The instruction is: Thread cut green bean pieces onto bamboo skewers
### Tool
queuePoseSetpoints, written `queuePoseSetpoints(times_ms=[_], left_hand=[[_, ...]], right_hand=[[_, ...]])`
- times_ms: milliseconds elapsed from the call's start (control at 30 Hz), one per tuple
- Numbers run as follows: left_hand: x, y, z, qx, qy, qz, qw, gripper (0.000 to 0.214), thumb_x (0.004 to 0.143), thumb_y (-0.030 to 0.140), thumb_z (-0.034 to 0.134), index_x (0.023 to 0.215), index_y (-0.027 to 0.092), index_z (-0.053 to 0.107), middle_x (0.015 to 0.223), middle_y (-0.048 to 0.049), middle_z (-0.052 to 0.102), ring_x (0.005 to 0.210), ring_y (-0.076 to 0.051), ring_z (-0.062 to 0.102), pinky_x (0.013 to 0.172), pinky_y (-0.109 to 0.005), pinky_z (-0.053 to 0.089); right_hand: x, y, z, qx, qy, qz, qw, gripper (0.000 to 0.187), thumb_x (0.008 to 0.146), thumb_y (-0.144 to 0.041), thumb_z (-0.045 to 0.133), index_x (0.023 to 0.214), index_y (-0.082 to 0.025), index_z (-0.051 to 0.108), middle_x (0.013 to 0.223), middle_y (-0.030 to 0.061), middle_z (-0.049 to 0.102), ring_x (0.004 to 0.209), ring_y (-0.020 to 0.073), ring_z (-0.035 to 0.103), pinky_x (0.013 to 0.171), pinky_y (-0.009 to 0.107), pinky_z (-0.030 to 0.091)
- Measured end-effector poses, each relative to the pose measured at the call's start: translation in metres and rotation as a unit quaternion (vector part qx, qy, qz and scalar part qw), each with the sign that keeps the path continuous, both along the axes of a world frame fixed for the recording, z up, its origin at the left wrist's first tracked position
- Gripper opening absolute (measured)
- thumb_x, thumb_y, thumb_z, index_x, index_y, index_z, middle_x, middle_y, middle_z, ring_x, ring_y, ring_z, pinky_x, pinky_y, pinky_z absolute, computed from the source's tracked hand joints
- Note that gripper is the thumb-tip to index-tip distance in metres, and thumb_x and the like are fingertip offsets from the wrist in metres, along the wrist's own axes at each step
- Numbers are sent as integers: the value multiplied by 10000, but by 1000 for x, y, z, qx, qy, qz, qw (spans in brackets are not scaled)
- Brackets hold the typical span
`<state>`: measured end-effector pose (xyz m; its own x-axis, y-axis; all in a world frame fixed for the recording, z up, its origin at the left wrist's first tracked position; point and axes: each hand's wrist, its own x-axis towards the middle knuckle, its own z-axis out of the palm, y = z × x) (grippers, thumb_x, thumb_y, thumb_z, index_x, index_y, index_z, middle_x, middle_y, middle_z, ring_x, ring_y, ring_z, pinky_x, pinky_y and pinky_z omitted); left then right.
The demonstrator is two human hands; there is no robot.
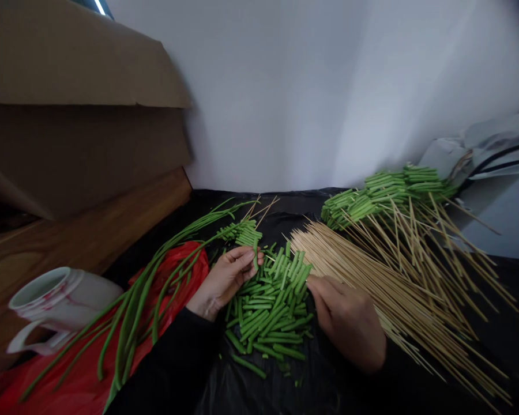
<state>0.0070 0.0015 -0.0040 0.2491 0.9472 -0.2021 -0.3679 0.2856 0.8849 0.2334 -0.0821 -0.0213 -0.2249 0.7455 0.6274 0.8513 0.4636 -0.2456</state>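
My left hand (pixel 227 278) pinches a short green bean piece (pixel 255 255) at the top left edge of a pile of cut bean pieces (pixel 273 308) on black plastic sheeting (pixel 251 386). My right hand (pixel 348 320) rests palm down at the pile's right edge, its fingers curled against the near end of a loose heap of bamboo skewers (pixel 372 276); what it holds is hidden. Both sleeves are black.
Long uncut green beans (pixel 155 282) lie over a red plastic bag (pixel 82 374) at left, beside a white mug (pixel 56 302). Finished bean skewers (pixel 384 196) are stacked at the back right. Cardboard boxes (pixel 78 115) and a wooden ledge stand at left, a white wall behind.
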Motion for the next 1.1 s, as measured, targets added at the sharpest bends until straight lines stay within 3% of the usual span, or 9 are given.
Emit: queuePoseSetpoints(times_ms=[300,1100], left_hand=[[3,-2,-3,5,3,-26,1000,235,674,248,811,841,103,731,772,-31,669,646,-63,579,632,-165,480],[5,-4,-3,34,41,-26,998,201,644,267,826,770,127,756,724,-24,664,669,-85,567,673,-204,458]], right_hand=[[-3,-2,0,7,13,15,1000,203,901,-114,439,909,-175,632,684,-5,585,606,117,558,605,264,318],[-3,-3,-1,-5,1,15,1000,212,897,-110,422,911,-182,621,670,-13,564,578,116,528,579,280,297]])
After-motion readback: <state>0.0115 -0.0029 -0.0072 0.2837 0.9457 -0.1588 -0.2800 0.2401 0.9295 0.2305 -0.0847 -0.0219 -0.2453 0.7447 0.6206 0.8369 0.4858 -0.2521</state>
